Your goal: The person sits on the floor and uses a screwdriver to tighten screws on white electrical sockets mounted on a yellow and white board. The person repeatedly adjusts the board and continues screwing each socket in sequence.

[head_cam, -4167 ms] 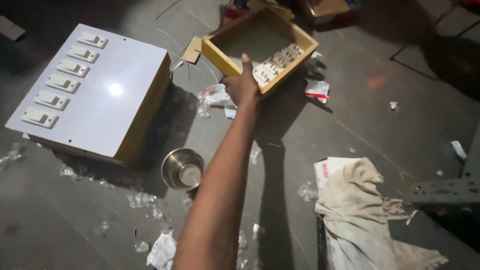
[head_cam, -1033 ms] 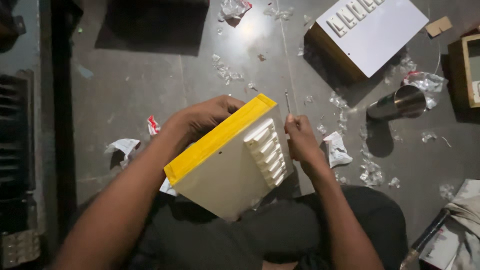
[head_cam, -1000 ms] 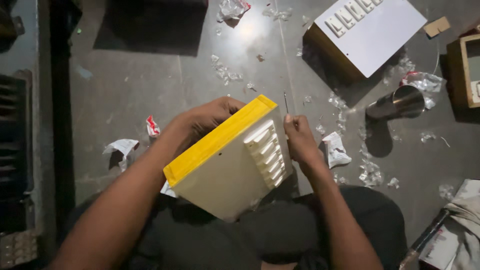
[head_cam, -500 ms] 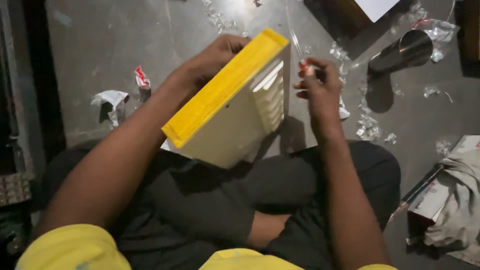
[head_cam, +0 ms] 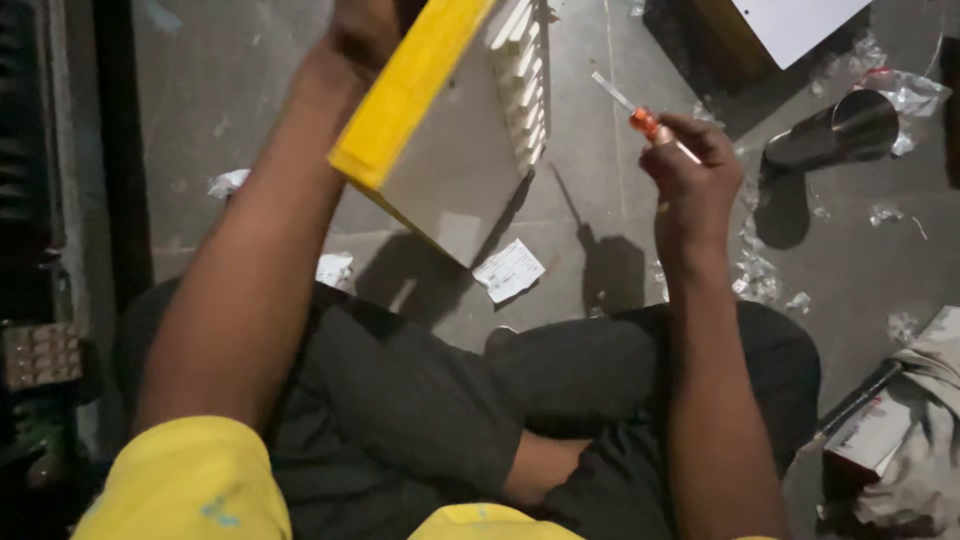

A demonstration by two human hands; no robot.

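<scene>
The left arm reaches up and forward from the yellow sleeve, forearm running straight toward the top of the view, where the left hand [head_cam: 365, 35] is closed around the far upper end of a yellow-edged switch box [head_cam: 450, 120]. Only the wrist and part of that hand show; the fingers are cut off by the frame edge. The box hangs tilted, its yellow side wall turned toward the left forearm and its pale grey face, with a row of white rocker switches along one edge, turned toward the right hand. Its lower corner points down at the person's crossed legs in dark trousers [head_cam: 420, 400].

The right arm rises from the lap, elbow low, wrist bent slightly inward. The right hand [head_cam: 692, 185] is clenched around a slim screwdriver [head_cam: 640, 118] with an orange collar and a clear handle; the thin shaft sticks out above the fingers, slanting up and toward the box without touching it. The hand is well apart from the box, level with its lower half.

On the grey floor between the two hands lies a small printed paper slip [head_cam: 510, 270]. Beyond the right hand, farther out, a steel cup [head_cam: 835, 130] lies on its side among bits of clear wrapping, near a second white panel [head_cam: 795, 25].
</scene>
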